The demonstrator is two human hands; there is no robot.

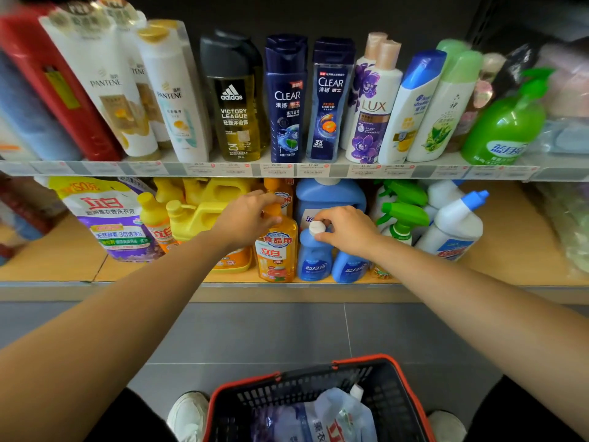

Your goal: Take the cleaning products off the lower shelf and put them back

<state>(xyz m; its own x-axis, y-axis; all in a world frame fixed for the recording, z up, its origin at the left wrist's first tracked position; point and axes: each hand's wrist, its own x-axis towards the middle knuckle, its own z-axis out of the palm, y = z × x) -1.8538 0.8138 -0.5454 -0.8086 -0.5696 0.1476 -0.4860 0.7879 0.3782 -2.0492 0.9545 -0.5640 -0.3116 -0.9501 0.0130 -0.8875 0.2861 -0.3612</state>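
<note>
On the lower shelf [510,250] stand cleaning products. My left hand [247,218] grips the orange cap of an orange dish-soap bottle [277,253] at the shelf's front. My right hand [345,229] pinches the white cap of a small blue detergent bottle [314,256] right beside it. A second small blue bottle [350,267] stands under my right wrist. Both bottles stand upright on the shelf.
A purple-white refill pouch [111,218], yellow jugs [204,215], a large blue jug [331,196], green spray bottles [403,215] and white toilet-cleaner bottles [459,224] share the shelf. Shampoos fill the upper shelf [287,170]. A red-rimmed black basket [242,406] holding a pouch [322,419] sits on the floor.
</note>
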